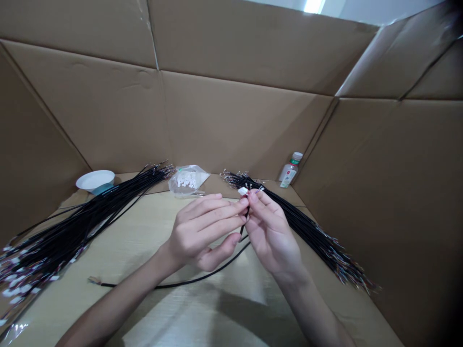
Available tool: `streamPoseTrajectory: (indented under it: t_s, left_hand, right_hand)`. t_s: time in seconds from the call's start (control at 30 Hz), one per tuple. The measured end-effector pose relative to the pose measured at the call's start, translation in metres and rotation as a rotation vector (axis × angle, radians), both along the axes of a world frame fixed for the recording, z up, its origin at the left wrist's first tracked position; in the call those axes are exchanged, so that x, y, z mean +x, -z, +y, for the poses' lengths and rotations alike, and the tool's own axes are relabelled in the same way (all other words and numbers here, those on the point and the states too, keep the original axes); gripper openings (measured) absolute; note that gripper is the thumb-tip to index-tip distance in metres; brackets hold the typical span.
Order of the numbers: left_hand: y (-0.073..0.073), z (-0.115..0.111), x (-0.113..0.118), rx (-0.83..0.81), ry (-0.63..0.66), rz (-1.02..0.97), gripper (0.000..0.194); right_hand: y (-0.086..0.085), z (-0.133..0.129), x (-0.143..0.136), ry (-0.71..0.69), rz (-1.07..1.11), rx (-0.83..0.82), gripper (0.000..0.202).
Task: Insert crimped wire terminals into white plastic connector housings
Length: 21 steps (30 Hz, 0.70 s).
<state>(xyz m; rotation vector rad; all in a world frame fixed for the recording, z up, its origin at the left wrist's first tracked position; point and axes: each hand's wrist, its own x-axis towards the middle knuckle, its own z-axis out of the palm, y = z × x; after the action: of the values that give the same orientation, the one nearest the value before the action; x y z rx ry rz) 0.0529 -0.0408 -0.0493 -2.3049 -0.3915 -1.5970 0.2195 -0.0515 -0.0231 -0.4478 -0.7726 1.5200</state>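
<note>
My left hand [202, 231] and my right hand [269, 231] meet above the middle of the table, fingertips together. Between the fingertips sits a small white connector [243, 191]. A single black cable [195, 279] hangs down from the fingers and trails left across the table to its free end near the front. My left hand pinches the cable just below the connector; my right hand's fingertips hold the connector and the wire ends at it.
A large bundle of black cables [72, 226] lies at the left, another bundle [307, 226] at the right behind my right hand. A clear bag of white connectors [186, 180], a white bowl [94, 180] and a small bottle [290, 171] stand at the back. Cardboard walls [235, 120] enclose the table.
</note>
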Motion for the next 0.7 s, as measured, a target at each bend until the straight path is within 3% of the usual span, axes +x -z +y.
streamPoseTrajectory:
  t_s: [0.1, 0.2, 0.37, 0.47, 0.57, 0.63, 0.7]
  left_hand:
    - [0.01, 0.007, 0.006, -0.265, 0.036, -0.088, 0.027]
    - [0.034, 0.023, 0.031, -0.774, -0.083, -0.052, 0.03]
    - [0.096, 0.055, 0.099, -1.147, -0.113, 0.239, 0.022]
    - [0.122, 0.063, 0.122, -1.303, -0.051, 0.32, 0.027]
    - [0.124, 0.066, 0.121, -1.433, 0.049, 0.271, 0.026]
    - [0.108, 0.067, 0.113, -1.512, 0.138, 0.17, 0.03]
    - [0.083, 0.065, 0.102, -1.563, 0.247, 0.019, 0.037]
  right_hand:
    - [-0.014, 0.003, 0.021, 0.112, 0.003, 0.058, 0.019]
    - [-0.032, 0.005, 0.053, 0.297, 0.071, 0.152, 0.017]
    - [-0.051, -0.004, 0.097, 0.442, 0.132, 0.235, 0.01]
    - [-0.054, -0.011, 0.112, 0.506, 0.136, 0.257, 0.017]
    - [-0.056, -0.016, 0.122, 0.543, 0.087, 0.285, 0.014]
    - [-0.056, -0.017, 0.126, 0.557, 0.06, 0.301, 0.01]
    - [-0.056, -0.016, 0.127, 0.549, 0.08, 0.306, 0.007]
